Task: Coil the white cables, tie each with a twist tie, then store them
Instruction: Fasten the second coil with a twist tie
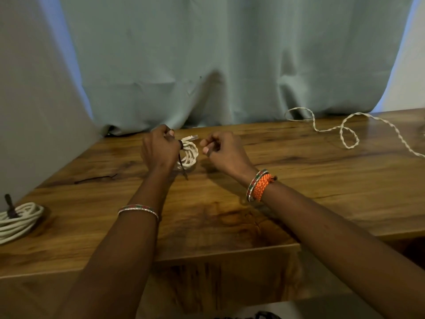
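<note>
From the head camera we look down at a wooden table point(230, 203) with a pale green curtain point(230, 65) hanging behind it. Our left hand point(158, 148) is curled around the left side of a small coiled white cable point(189, 155), which stands tilted on the table just right of the knuckles. A dark twist tie point(182, 162) wraps the coil beside that hand, and its loose tail hangs down towards the tabletop. The cable's plug end point(192, 138) sticks out at the top of the coil, between our two hands.

Our right hand point(220, 148) is just to the right of the coil, not touching it as far as we can see. Its fingers are curled and the thumb presses against the forefinger; something thin and dark may be pinched there, but we cannot tell whether it holds anything.

At the left edge lies a larger tied coil point(18, 219), partly cut off by the frame, with a dark tie point(10, 207) standing up from it. A spare dark tie point(95, 178) lies flat on the table, well left of the hands. Far right, a loose white cable point(345, 132) snakes across the wood and runs out of view.

Our left palm hides the part of the coil it grips, so how the tie is fastened there is unclear. A dark object at the bottom edge is too cropped to identify.
</note>
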